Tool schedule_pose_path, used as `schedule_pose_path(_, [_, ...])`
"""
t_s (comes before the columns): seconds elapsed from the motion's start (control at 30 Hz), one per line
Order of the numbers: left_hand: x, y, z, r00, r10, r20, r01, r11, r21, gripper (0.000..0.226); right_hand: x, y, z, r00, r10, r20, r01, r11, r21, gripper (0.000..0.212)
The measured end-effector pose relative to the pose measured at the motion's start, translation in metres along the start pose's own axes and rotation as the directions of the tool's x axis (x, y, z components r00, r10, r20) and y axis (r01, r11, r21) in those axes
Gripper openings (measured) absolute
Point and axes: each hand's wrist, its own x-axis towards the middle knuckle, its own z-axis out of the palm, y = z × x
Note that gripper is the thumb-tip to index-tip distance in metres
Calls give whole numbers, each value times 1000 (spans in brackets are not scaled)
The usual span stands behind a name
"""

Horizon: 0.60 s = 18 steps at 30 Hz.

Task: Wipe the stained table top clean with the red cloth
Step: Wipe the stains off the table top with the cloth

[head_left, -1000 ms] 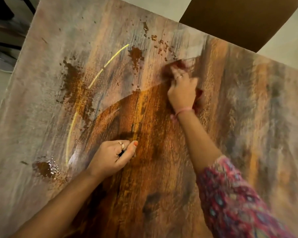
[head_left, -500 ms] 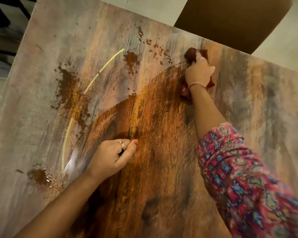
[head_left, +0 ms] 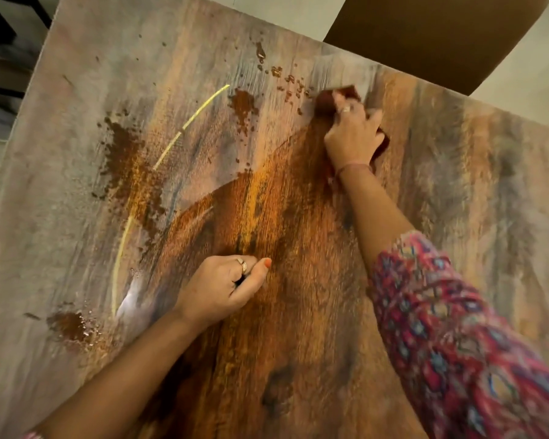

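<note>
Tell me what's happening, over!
Right hand presses red cloth on table top. Left hand fisted, resting. Brown stains left. Nothing blocking.

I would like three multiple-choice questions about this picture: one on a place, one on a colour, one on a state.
1. Where is the cloth?
A. under the right hand
B. under the left hand
C. on the floor

2. What colour is the curved line on the table?
A. blue
B. yellow
C. black

3. How is the left hand?
A. flat
B. curled, holding nothing
C. holding a cup

Answers: 1 A, the cloth sticks out around that hand. 2 B, the line is pale yellow. 3 B, the fingers are folded and the grip is empty.
</note>
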Motion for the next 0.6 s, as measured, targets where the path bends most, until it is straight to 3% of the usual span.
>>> schedule_pose_path(0.17, [7, 6, 2, 999, 47, -1, -47, 999, 22, 50, 53, -14, -9, 984, 165, 64, -175, 960, 216, 46])
schedule_pose_path(0.27, [11, 4, 2, 999, 35, -23, -35, 999, 1, 49, -23, -24, -1, 995, -76, 62, 62, 976, 207, 44])
schedule_pose_path(0.4, [15, 3, 7, 999, 36, -17, -35, 998, 47, 46, -164, -19, 5, 912, -400, 91, 387, 913, 130, 46])
schedule_pose_path(0.47, [16, 2, 10, 1000, 15, -17, -14, 999, 35, 46, -181, -9, 7, 884, -454, 108, 443, 889, 116, 48])
schedule_pose_path(0.6, [15, 2, 12, 1000, 8, -9, -8, 1000, 4, 46, -121, -2, 12, 900, -432, 63, 424, 899, 109, 45])
